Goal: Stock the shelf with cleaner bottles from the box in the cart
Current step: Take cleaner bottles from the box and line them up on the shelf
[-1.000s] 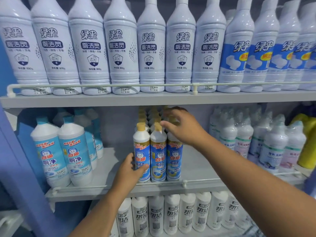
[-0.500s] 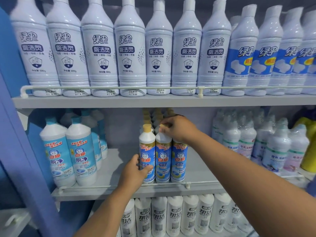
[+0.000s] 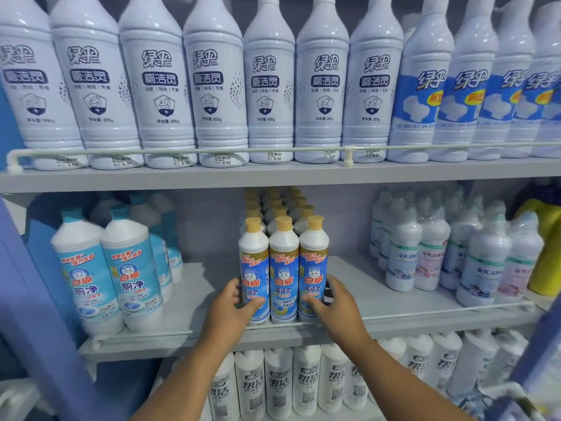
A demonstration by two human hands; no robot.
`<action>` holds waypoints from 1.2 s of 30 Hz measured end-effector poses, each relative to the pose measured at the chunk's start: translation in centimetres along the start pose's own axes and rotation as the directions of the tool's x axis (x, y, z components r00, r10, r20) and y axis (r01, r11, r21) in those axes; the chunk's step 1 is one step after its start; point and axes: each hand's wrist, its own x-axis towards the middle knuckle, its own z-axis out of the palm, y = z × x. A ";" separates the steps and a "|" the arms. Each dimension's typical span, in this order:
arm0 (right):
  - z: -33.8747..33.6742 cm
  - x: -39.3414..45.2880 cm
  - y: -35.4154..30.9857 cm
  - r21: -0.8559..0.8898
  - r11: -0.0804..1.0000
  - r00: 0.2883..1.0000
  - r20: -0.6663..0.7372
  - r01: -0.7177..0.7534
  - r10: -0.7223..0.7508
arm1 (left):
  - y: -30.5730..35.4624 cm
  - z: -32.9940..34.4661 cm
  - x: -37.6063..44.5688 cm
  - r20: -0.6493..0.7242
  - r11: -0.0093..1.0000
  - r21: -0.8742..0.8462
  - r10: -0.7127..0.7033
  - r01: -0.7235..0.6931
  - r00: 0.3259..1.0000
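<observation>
Three slim cleaner bottles with yellow caps and blue labels stand in a front row [image 3: 283, 275] on the middle shelf [image 3: 394, 311], with more rows of the same bottle behind. My left hand [image 3: 233, 305] wraps the lower part of the left bottle [image 3: 254, 268]. My right hand [image 3: 331, 302] presses against the lower part of the right bottle [image 3: 314, 265]. Both hands squeeze the row from its two sides, just behind the shelf's white front rail [image 3: 440, 311]. The box and the cart are out of view.
Wider white bottles with teal caps [image 3: 106, 268] stand to the left on the same shelf, shrink-wrapped white bottles [image 3: 440, 247] to the right. Tall white bottles [image 3: 212, 86] fill the upper shelf; white bottles [image 3: 303, 381] fill the shelf below. Bare shelf lies on either side of the slim bottles.
My right hand came down from the caps of the slim bottles to the base of the right bottle. My left hand stayed at the left bottle. The camera moved closer.
</observation>
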 end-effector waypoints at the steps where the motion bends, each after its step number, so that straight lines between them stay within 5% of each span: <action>1: 0.0 0.0 0.0 -0.007 1.000 1.000 -0.007 0.000 0.000 | -0.1 0.0 0.0 -0.001 1.000 -0.006 -0.002 0.002 1.000; 12: -0.9 -1.0 -1.2 -0.094 0.995 0.997 0.059 -0.040 0.046 | -0.9 0.5 -0.4 0.040 0.999 -0.014 -0.028 0.029 0.999; 18: -2.2 -3.3 -2.6 -0.313 0.948 0.991 0.105 -0.049 0.086 | -1.0 1.1 -1.7 0.009 0.985 0.170 0.001 -0.002 1.000; 25: -5.0 -8.2 -1.9 -0.578 0.806 0.965 0.261 0.128 0.034 | -0.5 1.5 -7.3 0.013 0.753 0.658 0.032 -0.033 0.999; 31: -7.9 -14.6 1.7 -0.676 0.701 0.936 0.350 0.226 0.035 | 0.8 4.5 -16.3 0.091 0.657 0.746 0.055 -0.105 0.994; 36: -9.1 -21.3 6.9 -0.615 0.759 0.893 0.438 0.214 0.103 | -1.0 8.4 -23.5 0.093 0.662 0.746 0.007 -0.075 0.996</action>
